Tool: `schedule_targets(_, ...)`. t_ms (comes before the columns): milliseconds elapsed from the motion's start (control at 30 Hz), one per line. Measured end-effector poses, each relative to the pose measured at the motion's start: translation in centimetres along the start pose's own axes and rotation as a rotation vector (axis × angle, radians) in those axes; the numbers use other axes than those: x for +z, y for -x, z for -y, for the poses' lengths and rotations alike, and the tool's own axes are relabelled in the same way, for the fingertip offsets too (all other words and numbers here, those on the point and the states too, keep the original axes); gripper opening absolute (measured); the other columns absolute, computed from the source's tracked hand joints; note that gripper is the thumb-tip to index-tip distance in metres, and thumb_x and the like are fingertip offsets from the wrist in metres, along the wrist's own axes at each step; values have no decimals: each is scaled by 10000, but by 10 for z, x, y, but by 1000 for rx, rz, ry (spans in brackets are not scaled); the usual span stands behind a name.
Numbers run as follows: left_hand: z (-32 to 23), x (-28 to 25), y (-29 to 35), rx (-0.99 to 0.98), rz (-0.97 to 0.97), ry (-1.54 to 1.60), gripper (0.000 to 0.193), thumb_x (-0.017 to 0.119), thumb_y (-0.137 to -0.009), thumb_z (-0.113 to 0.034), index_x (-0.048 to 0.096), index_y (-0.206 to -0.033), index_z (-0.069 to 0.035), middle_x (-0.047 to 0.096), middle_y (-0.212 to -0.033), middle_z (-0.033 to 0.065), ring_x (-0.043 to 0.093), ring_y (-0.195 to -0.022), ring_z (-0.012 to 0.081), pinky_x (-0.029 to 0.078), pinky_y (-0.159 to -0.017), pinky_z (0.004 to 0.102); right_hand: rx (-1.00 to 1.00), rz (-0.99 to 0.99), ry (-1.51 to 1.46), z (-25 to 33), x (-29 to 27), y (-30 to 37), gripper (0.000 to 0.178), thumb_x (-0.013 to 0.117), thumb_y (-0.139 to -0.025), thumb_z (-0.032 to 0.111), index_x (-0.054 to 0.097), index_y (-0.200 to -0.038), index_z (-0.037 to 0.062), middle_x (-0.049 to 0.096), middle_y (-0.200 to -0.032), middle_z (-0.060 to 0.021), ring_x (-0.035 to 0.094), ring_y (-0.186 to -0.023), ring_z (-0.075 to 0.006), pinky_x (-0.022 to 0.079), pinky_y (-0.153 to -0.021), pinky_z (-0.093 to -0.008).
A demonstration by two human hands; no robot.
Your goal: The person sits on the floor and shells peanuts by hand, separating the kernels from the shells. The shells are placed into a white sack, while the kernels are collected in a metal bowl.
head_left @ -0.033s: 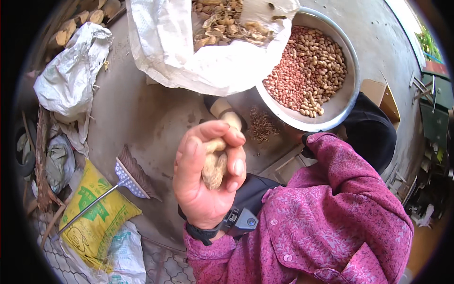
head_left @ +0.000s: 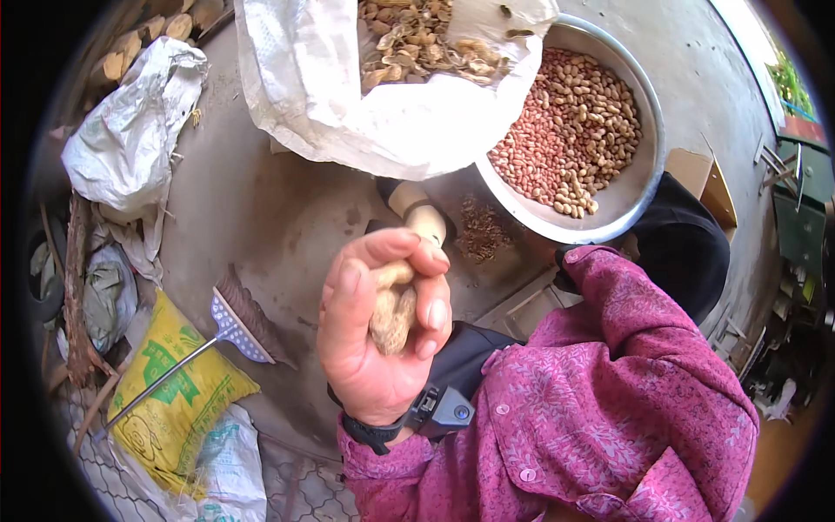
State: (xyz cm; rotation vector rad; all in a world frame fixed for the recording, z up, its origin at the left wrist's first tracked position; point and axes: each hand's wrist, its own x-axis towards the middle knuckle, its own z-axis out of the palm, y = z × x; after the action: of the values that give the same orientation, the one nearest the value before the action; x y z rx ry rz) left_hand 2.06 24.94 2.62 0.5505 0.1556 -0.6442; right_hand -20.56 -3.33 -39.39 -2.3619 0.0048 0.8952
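Peanuts (head_left: 392, 306) in pale tan, ridged shells sit bunched in the left hand (head_left: 378, 326), fingers curled closed around them, raised above the concrete floor (head_left: 270, 217). The right hand is hidden; I cannot tell its state. Beyond, a metal basin (head_left: 628, 196) holds pinkish shelled kernels (head_left: 570, 122), touching a white sack (head_left: 348, 96) of empty husks.
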Motion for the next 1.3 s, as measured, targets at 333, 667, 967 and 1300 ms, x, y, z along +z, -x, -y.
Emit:
schedule_targets(333,-3,-15,5,2,-4,37,445,511,-890,-310,485,-1092,86,539,-973,257,560,-640,184,437,-430,224,122,-27,-16,3,-3,-15,153,512,-735,128,609,-787,22,582,-715,-171,563,-684,-324,479,-635,-398)
schedule_targets(667,-6,-16,6,-25,-39,28,448,523,-884,-313,490,-1084,87,537,-969,271,560,-628,193,434,-424,230,159,-181,-68,28,-12,-30,145,511,-735,123,606,-779,23,579,-711,-169,559,-679,-324,478,-632,-399)
schedule_targets(967,-5,-21,8,-8,-48,20,431,515,-885,-287,494,-1080,97,537,-967,282,558,-621,193,425,-425,228,-73,16,-70,89,23,-61,138,510,-735,118,604,-771,24,576,-709,-168,555,-674,-323,477,-629,-399)
schedule_targets(1300,-4,-21,11,37,-67,-21,420,502,-887,-274,499,-1069,105,531,-970,285,545,-589,179,393,-397,224,-14,114,46,80,33,-77,131,509,-734,113,602,-762,25,573,-706,-166,551,-668,-322,476,-625,-399)
